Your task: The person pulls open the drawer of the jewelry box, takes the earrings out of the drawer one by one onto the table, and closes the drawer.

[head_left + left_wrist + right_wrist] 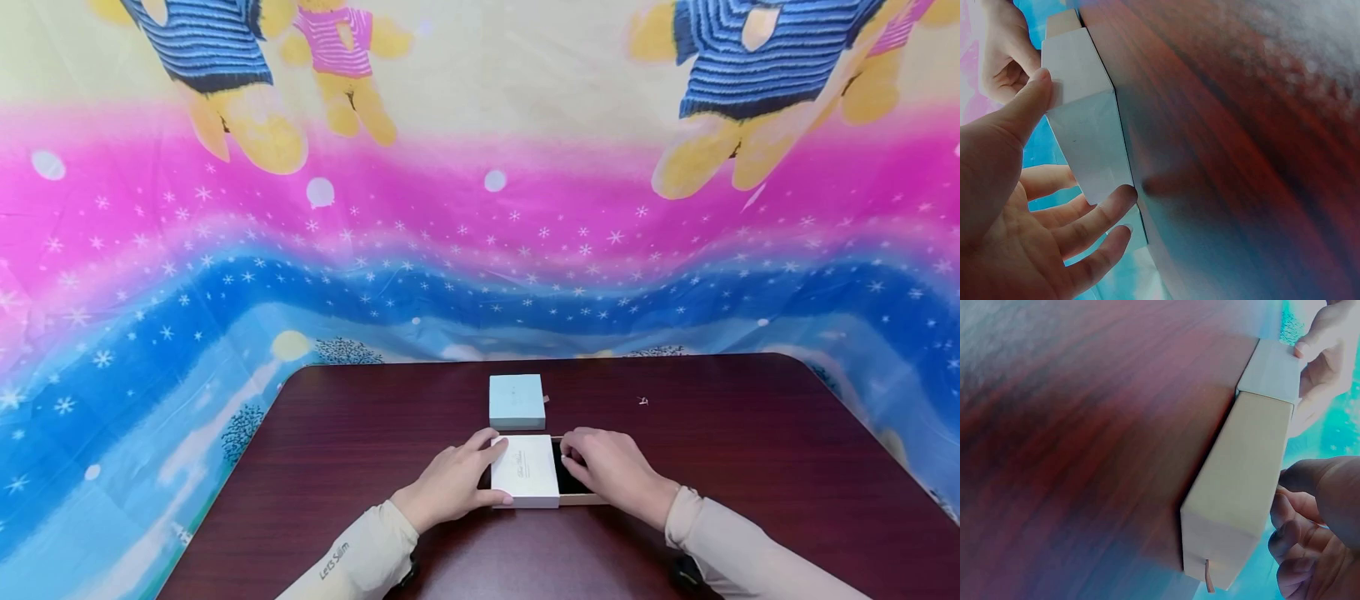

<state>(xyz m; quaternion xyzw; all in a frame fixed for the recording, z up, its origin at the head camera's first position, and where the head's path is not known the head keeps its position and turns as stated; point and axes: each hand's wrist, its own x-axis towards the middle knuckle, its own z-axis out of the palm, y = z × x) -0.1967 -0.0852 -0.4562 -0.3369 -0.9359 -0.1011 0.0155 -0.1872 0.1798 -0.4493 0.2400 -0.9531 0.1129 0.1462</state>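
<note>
A white drawer-style box point(525, 471) with small print on its lid lies on the table. My left hand point(453, 483) holds its sleeve, thumb at the near side and fingers at the far and left sides. The box's inner drawer point(1235, 469) is pulled partway out to the right, showing a black inside and a small ribbon tab point(1209, 575) on its end. My right hand point(622, 471) is over the open drawer with fingers curled down at the black inside. Whether anything is between those fingertips is hidden.
A pale blue-green box point(516, 400) with a ribbon tab at its right side stands just behind the white box. A tiny silvery item point(642, 402) lies farther right on the dark wooden table point(750, 433). A printed cloth point(480, 250) hangs behind the table.
</note>
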